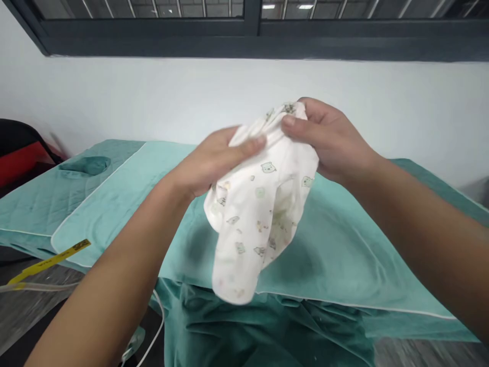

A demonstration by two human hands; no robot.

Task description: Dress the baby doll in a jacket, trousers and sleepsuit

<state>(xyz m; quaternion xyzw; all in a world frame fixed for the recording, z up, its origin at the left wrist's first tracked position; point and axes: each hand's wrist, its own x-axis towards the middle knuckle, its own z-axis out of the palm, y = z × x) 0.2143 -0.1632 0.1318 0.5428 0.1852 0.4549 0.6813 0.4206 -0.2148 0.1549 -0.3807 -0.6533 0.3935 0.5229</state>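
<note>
A small white baby garment printed with little bear faces hangs in the air above a teal padded mat. My left hand grips its upper edge from the left, thumb pressed on the cloth. My right hand pinches the top of the same garment from the right, thumb and fingers closed on the fabric. The two hands are close together at the garment's top, and its lower part dangles free below them.
The teal mat covers a table that stands against a white wall under a dark window frame. A yellow measuring tape and a white cable lie at the lower left. A red and black object sits at the far left.
</note>
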